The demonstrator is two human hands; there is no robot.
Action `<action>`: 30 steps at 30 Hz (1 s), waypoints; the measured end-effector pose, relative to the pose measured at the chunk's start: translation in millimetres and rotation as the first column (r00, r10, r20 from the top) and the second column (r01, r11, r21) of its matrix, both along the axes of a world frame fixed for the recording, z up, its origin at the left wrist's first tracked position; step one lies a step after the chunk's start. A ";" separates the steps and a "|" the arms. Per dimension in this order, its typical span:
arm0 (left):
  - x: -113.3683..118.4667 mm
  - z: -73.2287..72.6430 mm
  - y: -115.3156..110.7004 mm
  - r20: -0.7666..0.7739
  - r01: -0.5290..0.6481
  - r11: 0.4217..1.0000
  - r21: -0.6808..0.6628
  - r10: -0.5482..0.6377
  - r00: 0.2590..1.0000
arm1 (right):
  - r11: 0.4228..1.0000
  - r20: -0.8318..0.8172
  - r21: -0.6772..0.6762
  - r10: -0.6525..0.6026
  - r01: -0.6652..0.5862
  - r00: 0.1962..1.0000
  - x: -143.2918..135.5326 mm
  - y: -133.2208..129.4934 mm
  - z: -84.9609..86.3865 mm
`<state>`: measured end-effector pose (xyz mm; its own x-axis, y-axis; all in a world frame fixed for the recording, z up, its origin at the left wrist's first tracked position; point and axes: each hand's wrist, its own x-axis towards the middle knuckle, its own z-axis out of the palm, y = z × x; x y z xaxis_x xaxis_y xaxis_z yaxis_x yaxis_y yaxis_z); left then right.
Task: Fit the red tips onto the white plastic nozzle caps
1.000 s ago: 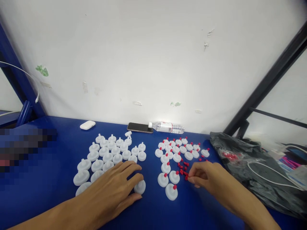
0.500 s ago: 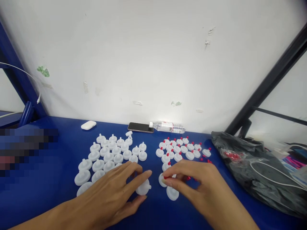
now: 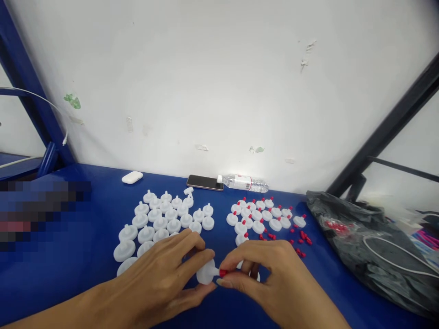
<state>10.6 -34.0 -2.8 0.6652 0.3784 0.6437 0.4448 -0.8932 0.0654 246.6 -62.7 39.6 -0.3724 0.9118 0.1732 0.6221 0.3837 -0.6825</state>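
Note:
A round white plastic disc (image 3: 206, 273) with a short spout is gripped by my left hand (image 3: 171, 274), its spout turned to the right. Between the thumb and forefinger of my right hand (image 3: 264, 274) is a small red cap (image 3: 222, 273), at the tip of that spout; whether it is pushed on I cannot tell. Left of centre lie several discs with bare spouts (image 3: 160, 223), some partly behind my left hand. Several discs wearing red caps (image 3: 258, 226) lie beyond my right hand, which partly hides the nearest ones.
Loose red caps (image 3: 303, 236) are scattered right of the capped discs. A black plastic bag (image 3: 363, 246) covers the right side of the blue table (image 3: 85, 219). Along the wall lie a white case (image 3: 132, 177), a phone (image 3: 205, 182) and a water bottle (image 3: 244, 183).
My right hand has moved left with the red cap, from above the capped discs to the spout of the disc in my left hand. The view has shifted slightly.

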 end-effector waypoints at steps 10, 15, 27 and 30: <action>4.1 -0.7 -4.3 0.147 -0.045 0.976 -0.215 0.078 0.986 | 0.997 -0.177 0.074 0.034 -0.021 0.984 -11.1 2.2 -0.1; -3.3 2.5 -11.4 0.337 0.205 0.717 -0.666 0.044 0.941 | 0.971 -0.200 0.226 0.127 -0.081 0.972 -20.4 2.3 -4.4; 7.3 27.2 -2.8 0.366 0.314 0.394 -0.864 0.060 0.929 | 0.962 -0.162 0.246 0.160 -0.117 0.974 -22.6 1.7 -8.8; 6.0 32.8 -1.0 0.302 0.260 0.434 -0.863 0.029 0.953 | 0.953 -0.153 0.276 0.170 -0.124 0.973 -23.3 3.1 -9.7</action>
<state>16.7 -35.0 30.0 0.6316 0.7633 0.1356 0.1811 -0.3153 0.9315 223.3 -59.6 29.9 -0.4418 0.7626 0.4726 0.4266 0.6420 -0.6371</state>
